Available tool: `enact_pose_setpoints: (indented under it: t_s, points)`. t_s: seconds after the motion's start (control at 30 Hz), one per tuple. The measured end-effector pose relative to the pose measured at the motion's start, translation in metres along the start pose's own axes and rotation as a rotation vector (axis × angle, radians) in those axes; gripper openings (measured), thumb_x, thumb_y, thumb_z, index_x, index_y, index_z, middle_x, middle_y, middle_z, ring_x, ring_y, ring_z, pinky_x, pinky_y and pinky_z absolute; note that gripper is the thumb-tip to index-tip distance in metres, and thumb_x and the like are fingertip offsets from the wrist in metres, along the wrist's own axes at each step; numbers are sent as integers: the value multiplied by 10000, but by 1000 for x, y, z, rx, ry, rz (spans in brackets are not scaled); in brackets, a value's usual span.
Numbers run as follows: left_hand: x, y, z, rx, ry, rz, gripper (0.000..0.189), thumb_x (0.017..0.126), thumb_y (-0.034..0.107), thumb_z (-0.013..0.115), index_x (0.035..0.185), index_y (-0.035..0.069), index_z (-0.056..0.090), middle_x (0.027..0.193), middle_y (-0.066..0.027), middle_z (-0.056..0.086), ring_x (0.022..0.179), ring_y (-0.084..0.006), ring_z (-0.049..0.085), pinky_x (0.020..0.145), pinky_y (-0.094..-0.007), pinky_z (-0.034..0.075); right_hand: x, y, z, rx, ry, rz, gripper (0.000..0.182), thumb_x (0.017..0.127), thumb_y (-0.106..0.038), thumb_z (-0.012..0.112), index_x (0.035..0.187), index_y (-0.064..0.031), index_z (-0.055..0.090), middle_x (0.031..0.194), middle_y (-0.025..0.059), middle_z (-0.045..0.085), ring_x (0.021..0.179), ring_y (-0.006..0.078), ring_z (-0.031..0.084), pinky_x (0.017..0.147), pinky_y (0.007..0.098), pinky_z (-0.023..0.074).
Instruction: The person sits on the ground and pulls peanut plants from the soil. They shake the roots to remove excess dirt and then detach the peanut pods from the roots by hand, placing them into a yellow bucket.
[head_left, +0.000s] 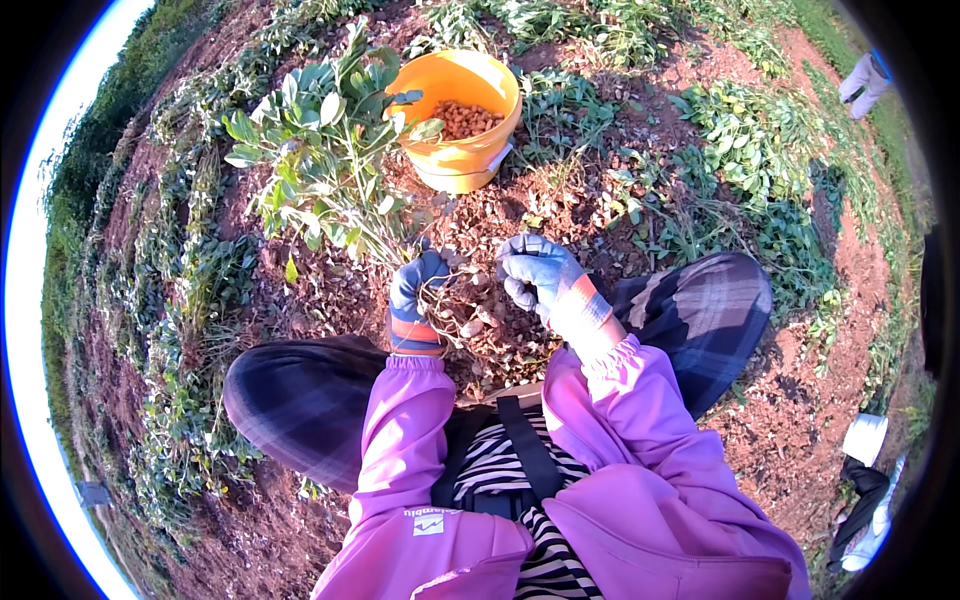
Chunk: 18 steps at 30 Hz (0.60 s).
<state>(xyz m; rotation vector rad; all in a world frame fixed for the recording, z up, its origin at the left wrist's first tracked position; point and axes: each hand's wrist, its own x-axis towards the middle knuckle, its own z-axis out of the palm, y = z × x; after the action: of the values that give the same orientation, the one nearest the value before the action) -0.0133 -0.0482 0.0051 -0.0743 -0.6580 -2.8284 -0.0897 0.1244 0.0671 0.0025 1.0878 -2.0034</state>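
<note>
My left hand (415, 300), in a grey and orange work glove, grips an uprooted peanut plant (330, 157) at the base of its stems. The leafy top leans away to the upper left. Thin roots with soil-covered peanut pods (471, 328) hang on the right side of that hand. Across a small gap, my right hand (541, 279) wears a matching glove, its fingers curled inward; whether anything is pinched in them is hidden. Beyond both hands stands a yellow-orange plastic bucket (457, 161), with picked peanut pods (466, 120) in its bottom. Some leaves overlap its left rim.
Pulled peanut plants (742, 142) lie in rows over reddish soil (765, 450). My bent knees flank the work spot. A white bucket (865, 437) and dark cloth (857, 502) are at the lower right. Another person's legs (866, 82) show at the upper right.
</note>
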Motion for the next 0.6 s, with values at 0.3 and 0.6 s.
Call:
enact_pose_setpoints:
  t_s: [0.3,0.6]
  points:
    - [-1,-2,-10,14,2,-178,271,765,254,565,795,-7,499,647,-10,444,641,-144,454,611,-286,394,-5,11,18,-286,-22,33,265,726,-160,673,923,-53,531,734,-12,543,592,75,506,460,195,403]
    - [-6,-17,-69,-169,56,-329,467,793,163,528,1149,-102,386,914,-86,505,787,-151,491,715,-248,425,6,12,10,-294,-43,113,303,767,-163,607,1050,-91,526,812,-60,544,680,33,475,522,185,361]
